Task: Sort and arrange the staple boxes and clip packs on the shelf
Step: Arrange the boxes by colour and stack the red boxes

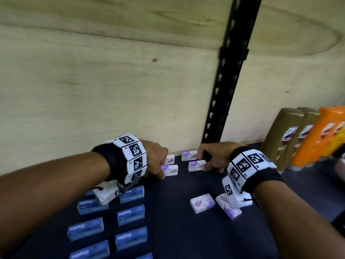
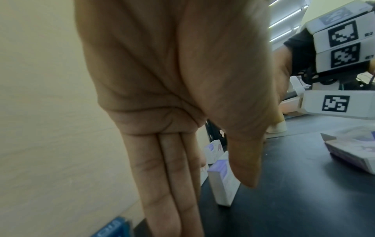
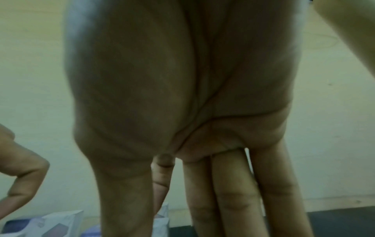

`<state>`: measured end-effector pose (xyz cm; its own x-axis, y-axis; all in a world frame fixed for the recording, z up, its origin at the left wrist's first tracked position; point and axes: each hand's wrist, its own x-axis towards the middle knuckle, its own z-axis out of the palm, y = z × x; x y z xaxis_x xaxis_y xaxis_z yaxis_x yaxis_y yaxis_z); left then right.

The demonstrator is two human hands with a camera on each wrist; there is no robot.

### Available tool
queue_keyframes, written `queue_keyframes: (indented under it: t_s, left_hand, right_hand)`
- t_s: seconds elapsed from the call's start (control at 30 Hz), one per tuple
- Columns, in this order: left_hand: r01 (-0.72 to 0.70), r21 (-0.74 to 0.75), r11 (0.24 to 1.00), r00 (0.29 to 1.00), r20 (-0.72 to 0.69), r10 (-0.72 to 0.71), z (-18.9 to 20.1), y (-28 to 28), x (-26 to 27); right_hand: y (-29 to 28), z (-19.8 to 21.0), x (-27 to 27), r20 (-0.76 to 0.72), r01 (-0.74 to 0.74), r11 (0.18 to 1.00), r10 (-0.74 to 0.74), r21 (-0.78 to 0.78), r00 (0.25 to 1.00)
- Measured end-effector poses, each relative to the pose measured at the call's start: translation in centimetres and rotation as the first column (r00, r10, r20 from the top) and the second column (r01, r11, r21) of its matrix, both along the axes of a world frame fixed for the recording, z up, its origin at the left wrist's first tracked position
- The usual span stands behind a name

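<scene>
Four white-and-purple clip packs stand in two pairs at the back of the dark shelf (image 1: 168,212). My left hand (image 1: 162,171) touches the left pair: the front pack (image 1: 170,170) and the one behind it (image 1: 170,159). Its fingers (image 2: 168,184) are straight and together, with the thumb beside a pack (image 2: 221,184). My right hand (image 1: 202,162) touches the right pair, front pack (image 1: 195,165) and rear pack (image 1: 187,156), with straight fingers (image 3: 229,200). Two more packs (image 1: 202,202) (image 1: 230,210) lie loose under my right wrist. Blue staple boxes (image 1: 130,214) form two columns at the front left.
A wooden back panel (image 1: 112,90) closes the shelf just behind the packs. A black perforated upright (image 1: 229,71) runs down to the shelf near my right hand. Gold bottles (image 1: 283,139) and an orange bottle (image 1: 317,139) stand at the far right.
</scene>
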<state>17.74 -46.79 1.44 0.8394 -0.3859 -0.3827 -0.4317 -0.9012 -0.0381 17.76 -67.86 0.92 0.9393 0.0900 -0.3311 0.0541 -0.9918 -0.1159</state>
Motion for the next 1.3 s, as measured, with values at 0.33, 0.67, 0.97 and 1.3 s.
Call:
queue_keyframes:
  t_s: [0.33, 0.67, 0.97, 1.3]
  left_hand:
    - [0.085, -0.018, 0.996, 0.973, 0.219, -0.079, 2.6, -0.9, -3.4]
    - [0.235, 0.005, 0.972, 0.971, 0.056, -0.234, -0.3, -5.2, -5.3]
    - [0.272, 0.108, 0.956, 0.962, 0.000, -0.274, -0.9, -7.7, -6.0]
    - [0.309, 0.084, 0.947, 0.950, 0.018, -0.312, -1.2, -5.7, -4.9]
  right_hand:
    - [-1.4, 0.6, -3.2, -0.001, 0.139, 0.990, -0.139, -0.016, 0.990]
    - [-1.2, 1.8, -7.4, -0.263, 0.095, 0.972, -0.151, -0.215, 0.953]
    - [-0.5, 0.4, -7.6, -0.184, 0.010, 0.957, -0.066, -0.289, 0.981]
    - [-0.3, 1.1, -7.9, -0.180, 0.025, 0.993, -0.046, -0.118, 0.983]
